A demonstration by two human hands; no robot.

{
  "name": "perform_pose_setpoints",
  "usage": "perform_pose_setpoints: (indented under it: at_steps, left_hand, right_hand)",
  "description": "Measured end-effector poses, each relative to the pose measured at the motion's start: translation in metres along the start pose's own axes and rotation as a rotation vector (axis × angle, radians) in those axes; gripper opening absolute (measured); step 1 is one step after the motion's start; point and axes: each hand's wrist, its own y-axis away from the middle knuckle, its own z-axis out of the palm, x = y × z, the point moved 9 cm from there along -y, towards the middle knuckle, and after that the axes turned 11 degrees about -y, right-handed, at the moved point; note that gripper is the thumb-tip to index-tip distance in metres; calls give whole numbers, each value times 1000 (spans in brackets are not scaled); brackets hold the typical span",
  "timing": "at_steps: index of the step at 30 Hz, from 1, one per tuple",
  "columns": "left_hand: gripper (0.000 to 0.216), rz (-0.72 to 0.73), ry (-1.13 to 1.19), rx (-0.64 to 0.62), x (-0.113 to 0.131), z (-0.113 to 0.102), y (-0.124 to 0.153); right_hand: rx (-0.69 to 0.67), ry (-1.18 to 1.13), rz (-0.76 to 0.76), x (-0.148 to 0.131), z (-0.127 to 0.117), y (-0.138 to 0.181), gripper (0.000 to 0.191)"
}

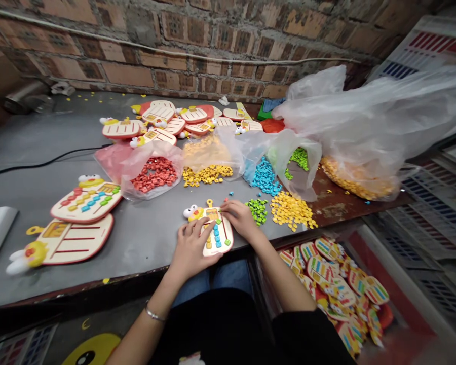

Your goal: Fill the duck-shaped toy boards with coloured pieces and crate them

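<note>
A small chicken-shaped toy abacus board [215, 234] lies at the front edge of the grey table [41, 167], with blue and green beads on its rails. My left hand [190, 248] rests flat on its lower left side, fingers spread, steadying it. My right hand [237, 217] sits at its upper right, fingers curled together in a pinch at the rails; what they hold is too small to see. Loose green beads [259, 209] and yellow beads [291, 210] lie just right of that hand.
Plastic bags of red beads [154, 173], yellow beads [207, 175], blue beads [265, 176] and orange beads [355, 182] lie behind. Two boards [85, 200] [66, 243] sit at left, a pile of boards [163, 121] at back, and a bin of filled boards [338, 289] below right.
</note>
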Motion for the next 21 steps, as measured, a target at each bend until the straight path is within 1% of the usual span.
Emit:
perform_pose_setpoints:
  at_steps: [2, 4, 7, 9, 10, 11, 13, 14, 15, 18, 19, 21]
  left_hand:
    - [74, -2, -5, 5, 0, -1, 0]
    - [73, -6, -11, 9, 0, -1, 0]
    - [73, -7, -9, 4, 0, 1, 0]
    - [73, -7, -2, 6, 0, 1, 0]
    - [73, -6, 0, 8, 0, 1, 0]
    - [73, -5, 1, 13, -1, 1, 0]
    - [73, -2, 0, 20, -1, 1, 0]
    - [73, 0, -1, 23, -1, 1, 1]
    - [72, 0, -3, 24, -1, 2, 1]
    - [74, -4, -1, 21, -1, 1, 1]
    - [74, -5, 0, 18, -1, 1, 1]
    - [75, -7, 3, 13, -1, 1, 1]
  right_hand:
    - [-53, 61, -17, 7, 11, -5, 14]
    - [-92, 96, -30, 7, 14, -4, 13]
    - [-179, 88, -34, -4, 9, 9, 7]
    - [-214, 44, -12, -8, -2, 18, 8]
    - [-181, 39, 11, -6, -12, 20, 9]
    - [-114, 64, 39, -1, -24, 20, 10]
    - [44, 209, 105, 17, -50, 19, 13]
    - [89, 312, 141, 27, -58, 17, 15]
    - [94, 415, 177, 38, -63, 15, 16]
    - [-4, 617, 254, 63, -63, 9, 16]
    - [-20, 640, 258, 65, -63, 8, 16]
    - [13, 595, 226, 58, -63, 5, 17]
